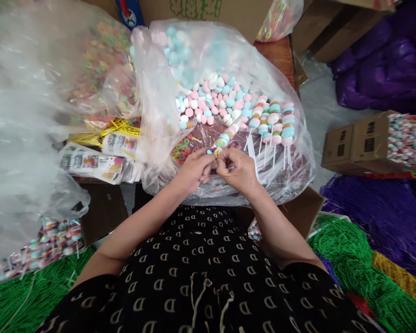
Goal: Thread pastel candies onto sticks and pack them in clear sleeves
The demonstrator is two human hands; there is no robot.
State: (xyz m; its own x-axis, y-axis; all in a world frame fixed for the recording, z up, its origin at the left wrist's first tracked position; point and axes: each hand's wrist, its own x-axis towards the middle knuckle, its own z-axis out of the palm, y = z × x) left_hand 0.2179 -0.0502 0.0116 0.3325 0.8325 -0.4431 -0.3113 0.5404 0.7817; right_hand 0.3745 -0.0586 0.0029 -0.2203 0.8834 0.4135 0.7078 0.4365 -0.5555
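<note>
Both hands meet at the near end of a wrapped candy skewer (225, 137), which points away over a big clear plastic bag (152, 115). My left hand (196, 169) has its fingers closed on the skewer's gathered wrapper end. Pinched at the same end from the right is my right hand (238, 169). A small colourful piece shows between the fingertips. Past the hands lies a pile of pink, white and blue candies (215, 97). Several unwrapped candy skewers (272, 120) rest to the right, white sticks toward me. Colourful ring candies (185, 149) lie left of the hands.
Printed cards (90, 162) and yellow ties (121, 127) lie at the left, beside a large bag of ring candies (104, 60). On the right stands a cardboard box (357, 143) near more wrapped candies (407, 138). Green strands (350, 254) hang at the lower right.
</note>
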